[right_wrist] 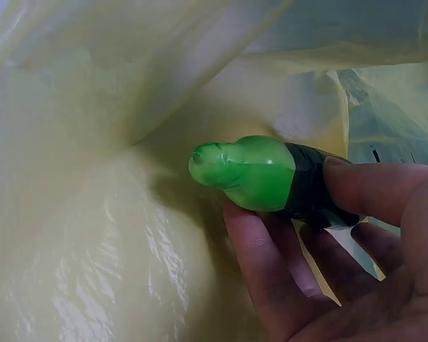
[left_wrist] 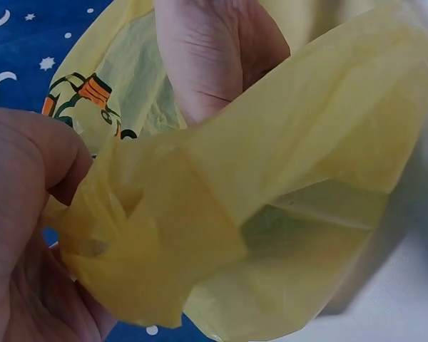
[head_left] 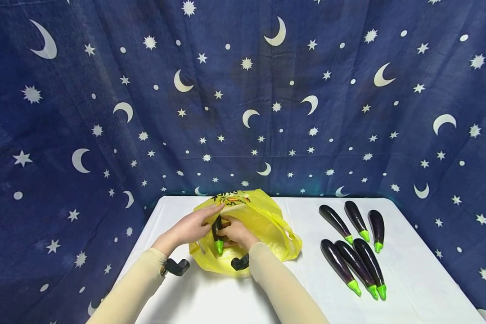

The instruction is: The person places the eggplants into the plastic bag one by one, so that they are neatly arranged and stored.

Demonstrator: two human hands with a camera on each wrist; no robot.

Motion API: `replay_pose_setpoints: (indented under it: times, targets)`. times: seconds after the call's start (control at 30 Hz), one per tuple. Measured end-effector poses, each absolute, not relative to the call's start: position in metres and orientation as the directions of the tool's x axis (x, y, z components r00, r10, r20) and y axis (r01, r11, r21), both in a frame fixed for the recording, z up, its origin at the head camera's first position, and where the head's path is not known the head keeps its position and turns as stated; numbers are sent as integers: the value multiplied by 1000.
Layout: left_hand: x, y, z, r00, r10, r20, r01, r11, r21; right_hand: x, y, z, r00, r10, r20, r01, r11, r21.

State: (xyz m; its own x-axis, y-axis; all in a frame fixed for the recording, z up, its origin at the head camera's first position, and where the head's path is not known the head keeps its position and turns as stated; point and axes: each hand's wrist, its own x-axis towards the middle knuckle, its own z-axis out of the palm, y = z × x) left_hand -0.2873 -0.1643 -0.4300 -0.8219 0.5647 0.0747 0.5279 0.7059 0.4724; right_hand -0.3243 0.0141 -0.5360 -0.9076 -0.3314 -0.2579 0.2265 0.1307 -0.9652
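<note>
A yellow plastic bag with a printed design lies open on the table. My left hand pinches the bag's left rim between thumb and fingers, as the left wrist view shows. Inside the mouth of the bag, my right hand holds a dark purple eggplant with a bright green cap. In the right wrist view the thumb lies on the upper side of the eggplant's body, and the fingers are below it. Its green stem end points away from the palm. The bag's deeper inside is mostly hidden.
On the right of the white table lie several more eggplants in two groups, a back one and a front one. A dark blue curtain with moons and stars hangs behind and at the sides.
</note>
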Motion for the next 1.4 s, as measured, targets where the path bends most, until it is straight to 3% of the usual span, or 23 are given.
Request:
replay_pose_setpoints:
  times: [0.57,1.4]
  targets:
    - [-289,-166,-432,-830,554,72,507,692,514,-324,17,-535,-881,-402,-250,224,111,-968]
    - [-296,-171,-434,-829,557,44,472,656,589,-293,67,-492,-825,-529,-200,116,188,-975]
